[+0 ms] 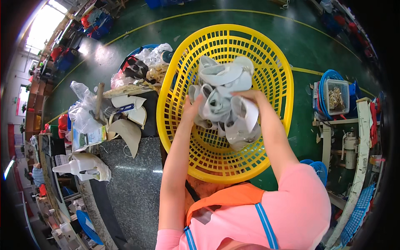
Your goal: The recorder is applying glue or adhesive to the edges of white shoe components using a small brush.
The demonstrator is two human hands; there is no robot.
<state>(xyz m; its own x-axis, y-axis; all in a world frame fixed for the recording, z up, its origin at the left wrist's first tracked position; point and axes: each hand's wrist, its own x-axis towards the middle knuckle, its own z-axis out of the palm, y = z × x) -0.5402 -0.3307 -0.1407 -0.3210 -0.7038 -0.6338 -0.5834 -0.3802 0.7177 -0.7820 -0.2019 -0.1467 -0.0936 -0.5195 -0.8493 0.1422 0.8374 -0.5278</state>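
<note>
A large oval yellow plastic basket [223, 178] with slotted walls stands in front of me. Inside it sits a heap of light grey and white curved sheet pieces [221, 78], loosely rolled and nested; their exact kind is unclear. My left hand [192, 108] grips the heap's left side, its fingers partly hidden by the pieces. On the right, my right hand [251, 96] is closed over the upper edge of other pieces. A clear plastic wrapping [241, 137] shows at the heap's lower right.
Left of the basket is a dark speckled worktop [132, 179] with beige curved pieces [126, 134], a hammer [99, 101], a white spouted bottle [85, 166] and plastic bags [81, 109]. To the right, a white basket [336, 96] rests with blue baskets [325, 79] beside a frame.
</note>
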